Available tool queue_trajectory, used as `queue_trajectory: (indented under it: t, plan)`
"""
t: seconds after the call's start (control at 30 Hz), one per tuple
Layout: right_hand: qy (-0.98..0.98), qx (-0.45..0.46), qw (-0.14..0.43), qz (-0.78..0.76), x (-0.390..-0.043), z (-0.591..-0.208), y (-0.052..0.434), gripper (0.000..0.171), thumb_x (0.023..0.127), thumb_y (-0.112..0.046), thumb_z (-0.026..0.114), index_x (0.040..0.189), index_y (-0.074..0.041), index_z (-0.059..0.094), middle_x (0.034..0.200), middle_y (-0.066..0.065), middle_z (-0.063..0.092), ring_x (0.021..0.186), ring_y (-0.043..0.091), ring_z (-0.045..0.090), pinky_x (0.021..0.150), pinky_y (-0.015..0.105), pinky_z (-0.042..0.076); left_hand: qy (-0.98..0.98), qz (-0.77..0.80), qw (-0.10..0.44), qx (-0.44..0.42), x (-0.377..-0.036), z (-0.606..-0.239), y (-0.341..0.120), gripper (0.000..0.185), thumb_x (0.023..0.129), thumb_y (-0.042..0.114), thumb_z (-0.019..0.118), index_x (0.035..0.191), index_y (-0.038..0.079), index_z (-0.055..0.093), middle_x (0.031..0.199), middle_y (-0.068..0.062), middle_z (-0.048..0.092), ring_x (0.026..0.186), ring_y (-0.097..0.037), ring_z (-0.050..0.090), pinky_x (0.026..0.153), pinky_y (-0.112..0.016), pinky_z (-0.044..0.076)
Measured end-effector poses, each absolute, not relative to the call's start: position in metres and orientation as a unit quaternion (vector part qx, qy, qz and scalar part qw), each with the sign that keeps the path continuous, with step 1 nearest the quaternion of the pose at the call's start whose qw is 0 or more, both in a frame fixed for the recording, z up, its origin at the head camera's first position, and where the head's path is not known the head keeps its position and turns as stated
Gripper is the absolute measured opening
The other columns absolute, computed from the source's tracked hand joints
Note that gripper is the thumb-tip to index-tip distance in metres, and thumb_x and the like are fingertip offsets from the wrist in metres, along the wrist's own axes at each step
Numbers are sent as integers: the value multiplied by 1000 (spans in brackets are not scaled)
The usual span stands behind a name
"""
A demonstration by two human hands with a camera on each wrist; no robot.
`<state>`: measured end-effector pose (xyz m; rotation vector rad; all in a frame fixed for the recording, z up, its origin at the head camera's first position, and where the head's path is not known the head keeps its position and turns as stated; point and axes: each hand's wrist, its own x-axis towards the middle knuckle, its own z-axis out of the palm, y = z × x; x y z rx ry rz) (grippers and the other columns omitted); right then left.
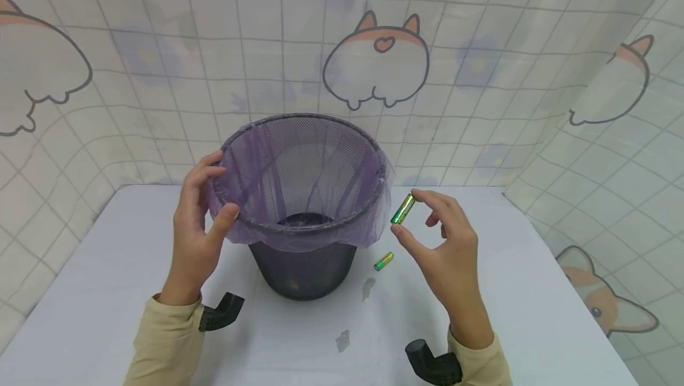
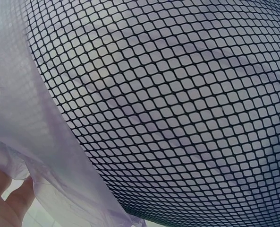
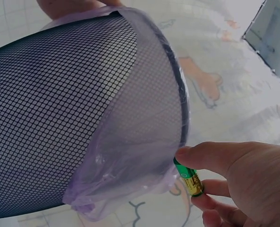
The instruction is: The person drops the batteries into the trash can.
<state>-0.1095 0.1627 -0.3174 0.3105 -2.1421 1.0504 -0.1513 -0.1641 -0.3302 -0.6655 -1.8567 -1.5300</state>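
A black mesh wastebasket point(image 1: 304, 273) lined with a thin purple bag point(image 1: 299, 234) stands mid-table; its mesh wall point(image 2: 177, 109) fills the left wrist view. My left hand point(image 1: 195, 225) grips the basket's left rim, thumb on the near side of the rim and fingers over the top. My right hand point(image 1: 443, 243) pinches a green and gold battery point(image 1: 403, 208) by its ends, just right of the rim and above the table. In the right wrist view the battery point(image 3: 188, 177) sits beside the bag's folded edge point(image 3: 130, 165). A second green battery point(image 1: 383, 260) lies on the table near the basket's base.
The table point(image 1: 534, 291) is covered in a white cloth with two small grey marks point(image 1: 369, 288) in front of the basket. A patterned curtain with cartoon animals point(image 1: 374, 65) hangs close behind and to the right.
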Motion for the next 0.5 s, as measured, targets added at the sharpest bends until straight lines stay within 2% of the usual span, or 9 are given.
queue_trajectory:
  t: [0.23, 0.5]
  plan:
    - [-831, 133, 366, 398, -110, -310, 160, 52, 71, -7, 82, 120, -9, 66, 114, 7, 65, 81, 11, 45, 69, 21, 31, -708, -580, 317, -249, -152, -330, -164, 48, 88, 8, 60, 131, -8, 44, 150, -14, 38, 141, -26, 34, 114, -25, 31]
    - [-829, 140, 367, 398, -110, -302, 155, 52, 71, -7, 82, 121, -10, 66, 114, 7, 65, 82, 12, 46, 70, 22, 31, -709, -577, 318, -251, -151, -329, -164, 49, 89, 9, 61, 131, -7, 44, 150, -13, 38, 141, -26, 35, 113, -24, 32]
